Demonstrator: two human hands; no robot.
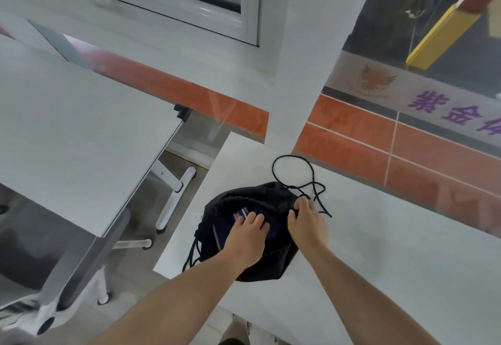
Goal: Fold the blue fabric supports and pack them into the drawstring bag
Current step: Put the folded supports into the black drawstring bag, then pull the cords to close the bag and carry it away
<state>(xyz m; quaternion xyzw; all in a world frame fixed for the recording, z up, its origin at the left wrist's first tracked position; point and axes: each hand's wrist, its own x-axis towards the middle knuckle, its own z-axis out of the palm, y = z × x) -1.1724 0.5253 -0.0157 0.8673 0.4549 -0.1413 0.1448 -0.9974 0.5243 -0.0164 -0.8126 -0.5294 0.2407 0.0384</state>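
A black drawstring bag [273, 266] lies open near the left corner of a white table [393, 249]. Folded blue fabric supports [273, 224] sit inside its mouth, partly hidden. My left hand [248, 239] reaches into the opening and presses flat on the blue fabric. My right hand [307, 222] pinches the right rim of the bag and holds the mouth wide. The bag's black cord [291, 158] loops across the table beyond the bag, and more cord hangs off the left table edge.
A second white table [67, 133] stands to the left on wheeled legs, with a gap of floor between the two. A wall with orange tiles [406, 154] and a window runs behind. Bare tabletop stretches to the right of the bag.
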